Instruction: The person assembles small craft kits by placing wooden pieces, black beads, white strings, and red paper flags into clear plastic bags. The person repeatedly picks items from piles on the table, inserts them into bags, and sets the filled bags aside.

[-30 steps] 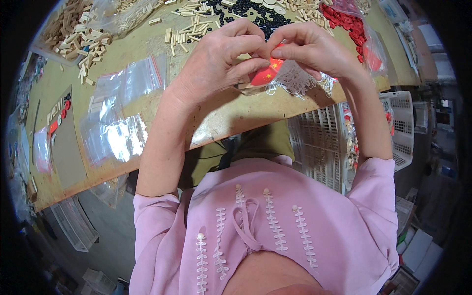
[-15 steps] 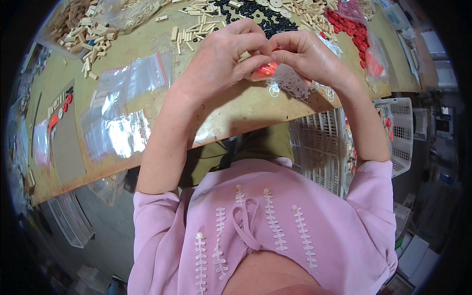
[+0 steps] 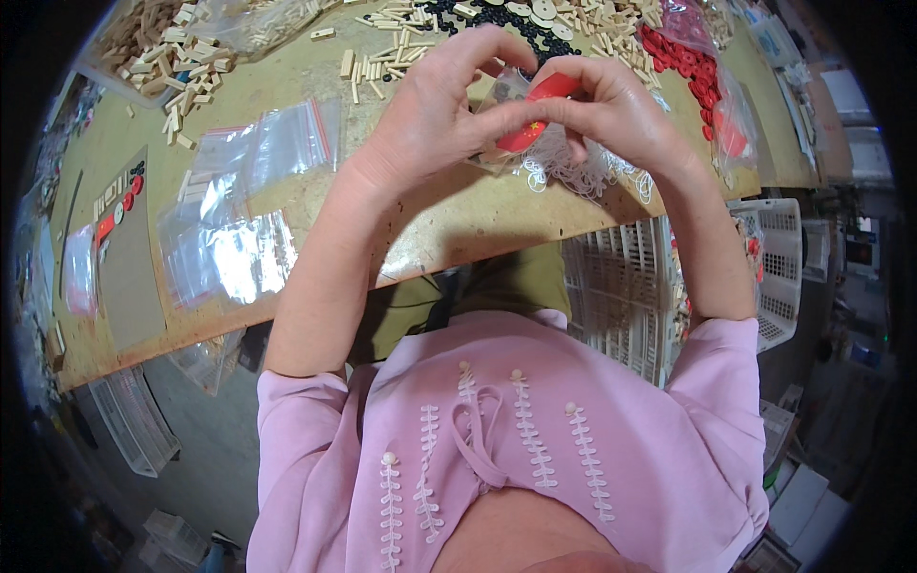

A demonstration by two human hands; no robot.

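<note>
Above the far middle of the table, my left hand [image 3: 435, 105] is closed on a small clear plastic bag [image 3: 499, 94], with dark pieces showing through it. My right hand [image 3: 616, 107] pinches a red paper piece with yellow stars [image 3: 521, 138] against the bag, its thumb lying across the red. Whether the paper is inside the bag's mouth or in front of it, I cannot tell. Just under my right hand lies a tangled heap of white string loops [image 3: 568, 164].
Clear zip bags [image 3: 229, 258] lie on the left of the table [image 3: 406, 239], beside a grey card strip [image 3: 134, 286] with sample parts. Wooden blocks [image 3: 196, 81], black rings [image 3: 549, 43] and red discs [image 3: 702, 81] are heaped behind. A white basket [image 3: 621, 286] stands below the right edge.
My fingertips have drawn apart slightly. More of the red paper and the clear bag now shows between them, and the white string is no longer hanging close under the right fingers.
</note>
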